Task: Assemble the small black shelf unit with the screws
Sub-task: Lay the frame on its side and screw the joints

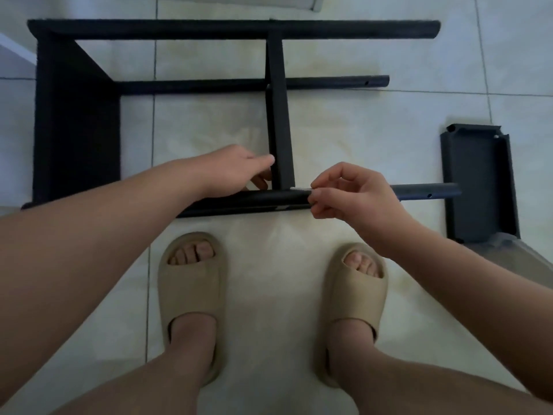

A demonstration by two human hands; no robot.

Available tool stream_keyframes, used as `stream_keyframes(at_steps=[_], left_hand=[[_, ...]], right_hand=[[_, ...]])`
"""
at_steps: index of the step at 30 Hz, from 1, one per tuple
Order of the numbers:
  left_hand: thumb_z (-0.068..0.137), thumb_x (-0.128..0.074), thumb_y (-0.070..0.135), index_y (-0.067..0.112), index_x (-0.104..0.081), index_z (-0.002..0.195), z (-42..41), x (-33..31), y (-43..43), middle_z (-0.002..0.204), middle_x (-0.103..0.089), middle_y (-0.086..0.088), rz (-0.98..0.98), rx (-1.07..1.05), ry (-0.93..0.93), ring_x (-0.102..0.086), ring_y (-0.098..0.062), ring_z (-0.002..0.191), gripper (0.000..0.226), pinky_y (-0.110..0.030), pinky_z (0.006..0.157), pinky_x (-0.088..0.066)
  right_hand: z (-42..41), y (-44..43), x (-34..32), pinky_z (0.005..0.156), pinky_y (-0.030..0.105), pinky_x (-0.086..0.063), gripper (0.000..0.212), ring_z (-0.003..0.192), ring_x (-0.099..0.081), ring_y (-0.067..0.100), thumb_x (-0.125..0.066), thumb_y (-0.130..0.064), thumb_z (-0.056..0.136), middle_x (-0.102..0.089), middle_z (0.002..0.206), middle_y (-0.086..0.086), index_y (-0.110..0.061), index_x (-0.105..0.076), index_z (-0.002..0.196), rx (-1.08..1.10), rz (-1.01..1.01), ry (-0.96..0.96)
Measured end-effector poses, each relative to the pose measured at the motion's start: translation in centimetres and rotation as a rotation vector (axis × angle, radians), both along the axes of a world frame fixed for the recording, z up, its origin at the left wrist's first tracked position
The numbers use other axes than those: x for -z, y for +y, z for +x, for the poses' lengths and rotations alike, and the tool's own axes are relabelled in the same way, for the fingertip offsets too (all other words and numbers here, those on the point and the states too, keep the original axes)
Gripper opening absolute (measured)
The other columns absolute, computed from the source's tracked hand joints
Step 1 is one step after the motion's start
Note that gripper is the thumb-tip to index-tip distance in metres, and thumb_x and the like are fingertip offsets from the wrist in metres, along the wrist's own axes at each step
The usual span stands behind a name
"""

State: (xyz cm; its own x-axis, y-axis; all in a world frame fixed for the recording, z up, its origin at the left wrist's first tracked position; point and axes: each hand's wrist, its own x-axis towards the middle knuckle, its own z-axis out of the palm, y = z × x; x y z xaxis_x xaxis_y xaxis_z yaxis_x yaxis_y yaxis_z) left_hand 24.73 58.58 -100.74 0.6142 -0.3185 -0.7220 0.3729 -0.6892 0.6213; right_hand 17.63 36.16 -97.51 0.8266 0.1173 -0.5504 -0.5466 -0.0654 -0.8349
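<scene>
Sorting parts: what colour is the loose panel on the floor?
Black; the loose flanged metal panel, head view.

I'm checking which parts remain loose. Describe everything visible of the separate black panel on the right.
The shelf panel is matte black, metal-looking, rectangular, with folded-up rims and notched corners. It lies flat, hollow side up, on the tiled floor right of the frame; the end of one frame tube overlaps its left rim.

The black shelf unit (278,115) lies on its side on the floor: solid end panel at its left, one middle shelf fixed crosswise, round posts ending bare and holed at its right. A loose shelf panel (478,181) lies hollow side up at its nearest post's free end; a small pale piece (300,189), too blurred to name, sits at that post's joint
</scene>
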Motion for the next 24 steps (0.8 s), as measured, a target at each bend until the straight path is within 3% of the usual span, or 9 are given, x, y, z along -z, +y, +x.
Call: stream_keyframes(at_steps=[3, 5, 8, 16, 24], left_hand=[[0.103, -0.039, 0.056, 0.022, -0.071, 0.111, -0.3, 0.2, 0.0, 0.099, -0.076, 0.009, -0.095, 0.037, 0.061, -0.074, -0.010, 0.077, 0.048, -0.027, 0.079, -0.052], [0.101, -0.040, 0.060, 0.020, -0.069, 0.107, -0.4, 0.1, -0.5, 0.086, -0.078, 0.000, -0.103, 0.087, 0.079, -0.074, -0.014, 0.070, 0.049, -0.025, 0.067, -0.054], [0.095, -0.048, 0.064, 0.018, -0.068, 0.098, -0.3, 0.4, -1.3, 0.072, -0.075, -0.008, -0.077, 0.094, 0.056, -0.071, -0.020, 0.063, 0.050, -0.030, 0.063, -0.055], [0.093, -0.060, 0.055, 0.013, -0.070, 0.087, -0.7, 1.5, -1.8, 0.054, -0.068, -0.005, -0.068, 0.032, -0.064, -0.058, -0.014, 0.043, 0.043, -0.016, 0.040, -0.040], [0.097, -0.058, 0.047, 0.009, -0.068, 0.088, -0.8, 1.3, -2.2, 0.048, -0.063, -0.002, -0.050, 0.036, -0.095, -0.057, -0.013, 0.041, 0.040, -0.019, 0.042, -0.040]], right_hand=[[-1.0, 0.2, 0.0, 0.070, 0.029, -0.059, 0.013, 0.067, -0.070, 0.021, -0.071, 0.006, 0.087, -0.072, 0.075, 0.013, -0.006, -0.068, 0.084, -0.026, -0.045, -0.051], [-1.4, 0.5, 0.0, 0.069, 0.027, -0.058, 0.012, 0.066, -0.070, 0.020, -0.072, 0.006, 0.087, -0.072, 0.075, 0.012, -0.005, -0.067, 0.083, -0.027, -0.071, -0.068], [-1.6, 0.8, 0.1, 0.067, 0.023, -0.057, 0.015, 0.065, -0.070, 0.018, -0.072, 0.007, 0.086, -0.072, 0.073, 0.011, -0.006, -0.066, 0.081, -0.043, -0.112, -0.097], [-1.6, 1.0, -0.1, 0.064, 0.019, -0.054, 0.016, 0.065, -0.070, 0.014, -0.075, 0.002, 0.085, -0.070, 0.074, 0.011, -0.010, -0.067, 0.080, -0.118, -0.177, -0.167], [-2.6, 0.9, 0.3, 0.044, 0.005, -0.038, 0.014, 0.049, -0.059, 0.005, -0.076, -0.002, 0.088, -0.070, 0.069, 0.005, -0.013, -0.068, 0.082, -0.170, -0.218, -0.178]])
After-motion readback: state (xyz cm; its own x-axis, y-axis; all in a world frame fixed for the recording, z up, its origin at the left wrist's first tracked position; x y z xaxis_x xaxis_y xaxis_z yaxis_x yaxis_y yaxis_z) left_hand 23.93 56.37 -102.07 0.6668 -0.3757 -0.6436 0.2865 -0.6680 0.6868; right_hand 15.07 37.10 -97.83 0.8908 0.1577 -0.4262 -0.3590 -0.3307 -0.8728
